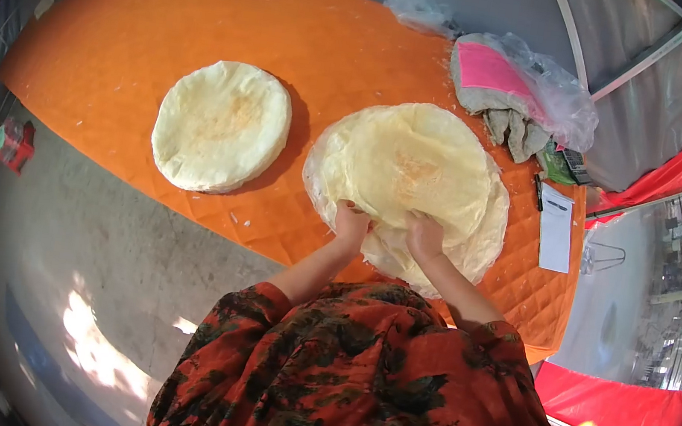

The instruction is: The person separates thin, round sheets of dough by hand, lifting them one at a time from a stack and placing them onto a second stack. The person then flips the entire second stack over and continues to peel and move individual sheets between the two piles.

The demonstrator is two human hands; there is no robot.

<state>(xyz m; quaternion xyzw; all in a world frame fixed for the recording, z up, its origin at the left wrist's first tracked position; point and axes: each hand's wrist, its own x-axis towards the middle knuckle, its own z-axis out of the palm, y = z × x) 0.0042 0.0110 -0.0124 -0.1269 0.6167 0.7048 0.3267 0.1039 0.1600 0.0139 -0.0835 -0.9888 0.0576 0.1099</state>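
Note:
A pile of thin, pale yellow flatbread sheets [418, 150] lies in front of me, uneven at its edges and browned near the middle. My left hand [351, 221] is closed on the near left edge of the upper sheet. A short way to the right, my right hand [424, 234] grips the same flatbread with curled fingers; the fingertips are partly hidden. To the left sits a second round stack of flatbreads [219, 128], smaller and neater, touched by neither hand.
An orange quilted cloth [338, 40] covers the table. At the back right are a grey and pink folded cloth bundle [501, 79] and clear plastic bags [566, 109]. A white paper [556, 228] with a black pen [538, 192] lies right. A red stool [14, 144] stands on the floor.

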